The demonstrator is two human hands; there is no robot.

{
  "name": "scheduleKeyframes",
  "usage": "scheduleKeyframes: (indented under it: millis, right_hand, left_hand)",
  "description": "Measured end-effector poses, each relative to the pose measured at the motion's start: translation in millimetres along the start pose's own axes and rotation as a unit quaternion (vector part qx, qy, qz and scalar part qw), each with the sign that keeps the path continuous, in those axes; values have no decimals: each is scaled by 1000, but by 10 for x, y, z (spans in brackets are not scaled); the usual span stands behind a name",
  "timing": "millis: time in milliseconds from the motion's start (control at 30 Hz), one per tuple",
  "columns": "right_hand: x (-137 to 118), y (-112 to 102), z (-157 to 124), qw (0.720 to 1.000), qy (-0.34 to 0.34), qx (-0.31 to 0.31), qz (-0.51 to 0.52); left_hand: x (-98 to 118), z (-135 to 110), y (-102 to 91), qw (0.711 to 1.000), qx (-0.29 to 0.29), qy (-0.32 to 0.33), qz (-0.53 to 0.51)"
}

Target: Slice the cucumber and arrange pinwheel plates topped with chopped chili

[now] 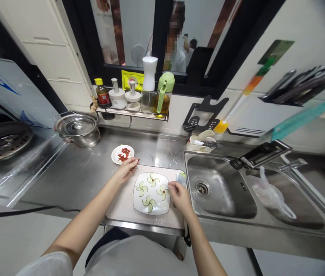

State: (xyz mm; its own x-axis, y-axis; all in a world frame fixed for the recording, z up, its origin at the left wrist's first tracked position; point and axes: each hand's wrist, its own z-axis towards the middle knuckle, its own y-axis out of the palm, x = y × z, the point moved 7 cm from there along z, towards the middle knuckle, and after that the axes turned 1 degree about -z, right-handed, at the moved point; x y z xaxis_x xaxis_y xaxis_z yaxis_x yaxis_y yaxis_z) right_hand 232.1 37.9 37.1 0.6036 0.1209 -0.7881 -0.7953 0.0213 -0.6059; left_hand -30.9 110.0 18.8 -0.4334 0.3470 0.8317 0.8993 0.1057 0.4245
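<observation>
A white square plate (137,205) bears several pinwheels of thin green-edged slices, which look like cucumber. Small red dots mark the centres of the top and right pinwheels. Under the plate lies a pale pink cutting board (116,212). My left hand (126,170) is closed in a pinch beside a small white dish (114,156) of red goji berries (124,154); a reddish bit shows at its fingertips. At the plate's right edge, my right hand (181,196) has thumb and fingers pinched together close to the right pinwheel. What that pinch holds, if anything, is too small to tell.
A black knife handle (187,234) juts past the board's front right corner. Right of it is a steel sink (216,191) with a faucet (258,155) and a plastic bag (270,195). A lidded pot (78,128) stands left; a condiment rack (133,113) hangs behind.
</observation>
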Motion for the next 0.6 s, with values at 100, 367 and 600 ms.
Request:
scheduleKeyframes:
  millis: [100,367,600]
  right_hand:
    - [-205,-17,14,999,-32,7,-2]
    - [-639,154,-101,993,-112,-19,16]
    - [-594,253,-161,993,-106,-27,54]
  left_hand:
    - [-149,-196,182,1000,-20,5,18]
    - [-382,-682,458,976,-30,128,176]
    - [-505,-843,497,959,-52,146,236]
